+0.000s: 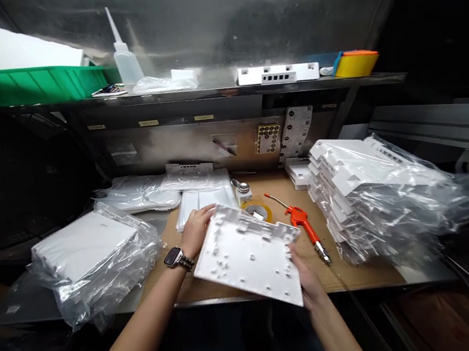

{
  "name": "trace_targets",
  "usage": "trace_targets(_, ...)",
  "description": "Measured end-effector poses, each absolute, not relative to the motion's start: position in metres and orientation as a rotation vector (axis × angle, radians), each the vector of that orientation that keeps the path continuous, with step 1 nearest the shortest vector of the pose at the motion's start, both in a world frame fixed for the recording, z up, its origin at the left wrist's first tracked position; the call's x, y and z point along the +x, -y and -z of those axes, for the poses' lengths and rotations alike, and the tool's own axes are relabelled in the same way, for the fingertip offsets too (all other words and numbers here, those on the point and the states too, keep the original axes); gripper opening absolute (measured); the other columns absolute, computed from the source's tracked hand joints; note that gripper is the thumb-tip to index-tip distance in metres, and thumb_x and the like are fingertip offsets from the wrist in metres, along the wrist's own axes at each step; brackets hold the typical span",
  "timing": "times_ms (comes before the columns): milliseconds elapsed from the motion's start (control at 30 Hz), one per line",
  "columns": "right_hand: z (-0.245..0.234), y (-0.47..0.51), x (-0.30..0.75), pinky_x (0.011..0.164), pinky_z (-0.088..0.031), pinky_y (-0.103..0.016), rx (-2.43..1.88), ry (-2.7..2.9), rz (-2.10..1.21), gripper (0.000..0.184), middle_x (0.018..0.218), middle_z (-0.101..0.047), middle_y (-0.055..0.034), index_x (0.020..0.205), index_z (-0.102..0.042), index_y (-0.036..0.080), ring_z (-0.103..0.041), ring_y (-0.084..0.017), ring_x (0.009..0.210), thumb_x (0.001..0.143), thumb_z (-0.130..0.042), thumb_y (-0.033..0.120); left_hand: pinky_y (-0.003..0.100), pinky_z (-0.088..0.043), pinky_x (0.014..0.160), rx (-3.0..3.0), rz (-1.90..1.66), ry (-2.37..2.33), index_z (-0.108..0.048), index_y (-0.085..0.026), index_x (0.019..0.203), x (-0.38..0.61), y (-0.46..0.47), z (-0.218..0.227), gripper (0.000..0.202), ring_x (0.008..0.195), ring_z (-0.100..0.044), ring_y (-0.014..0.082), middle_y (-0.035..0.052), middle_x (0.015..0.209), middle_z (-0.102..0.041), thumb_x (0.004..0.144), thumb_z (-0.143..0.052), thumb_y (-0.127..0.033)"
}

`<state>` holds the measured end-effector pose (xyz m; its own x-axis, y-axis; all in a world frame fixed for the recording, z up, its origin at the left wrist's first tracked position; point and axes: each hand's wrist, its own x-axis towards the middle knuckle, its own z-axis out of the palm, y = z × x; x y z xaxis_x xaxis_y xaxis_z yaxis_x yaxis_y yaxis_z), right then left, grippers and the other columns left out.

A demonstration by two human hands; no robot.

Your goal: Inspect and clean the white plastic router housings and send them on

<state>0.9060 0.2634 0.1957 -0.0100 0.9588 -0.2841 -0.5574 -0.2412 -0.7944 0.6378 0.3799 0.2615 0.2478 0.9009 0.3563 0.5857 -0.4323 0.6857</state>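
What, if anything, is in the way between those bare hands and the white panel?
Nothing visible: the left hand holds the white panel directly at its upper left edge, the right hand at its right. The orange air gun lies off to the right, not between them.

A workshop — cardboard-topped bench (361,274), metal shelf (219,88), green bin (37,84), orange air gun (300,217), bagged white plastic parts (346,180)

A dark square-faced watch (173,257) and beaded band (186,262) circle the left wrist (187,249).
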Motion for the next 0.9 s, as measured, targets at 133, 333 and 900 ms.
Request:
trace_targets(133, -0.196, -0.229, 0.924, 0.096, -0.061, -0.049, -1.156, 0.435, -1.016, 0.07, 0.125, -0.076, -0.0153, 0.141, -0.06, 0.017, -0.074, -0.032, 0.114, 0.092, -0.061, 0.067, 0.04, -0.054, 0.102, 2.209, -0.934, -1.205, -0.065, -0.026, 0.138, 0.647, -0.387, -0.269, 0.065, 0.13, -0.06, 0.0263, 0.0069, 0.154, -0.056, 0.079, -0.052, -0.002)
trace_targets(333, -0.185, -0.184, 0.905, 0.104, -0.054, -0.056, -1.254, 1.011, -0.179, 0.068, 0.14, -0.064, -0.027, 0.14, -0.059, 0.007, -0.059, -0.042, 0.134, 0.096, -0.06, 0.06, 0.025, -0.058, 0.067, 2.231, -0.903, -0.943, -0.058, -0.025, 0.146, 0.68, -0.382, -0.272, 0.077, 0.093, -0.074, 0.0194, 0.0089, 0.147, -0.064, 0.073, -0.059, -0.002)
trace_targets(900, -0.221, -0.175, 0.904, 0.112, -0.05, -0.049, -1.434, 0.858, -0.241, 0.061, 0.151, -0.057, -0.0198, 0.144, -0.058, 0.011, -0.052, -0.039, 0.142, 0.102, -0.054, 0.054, 0.037, -0.065, 0.07, 2.688, -1.023, -0.87, -0.013, -0.029, 0.166, 0.763, -0.266, -0.274, 0.088, 0.109, -0.074, 0.0274, 0.0051, 0.168, -0.031, 0.088, -0.048, -0.006)
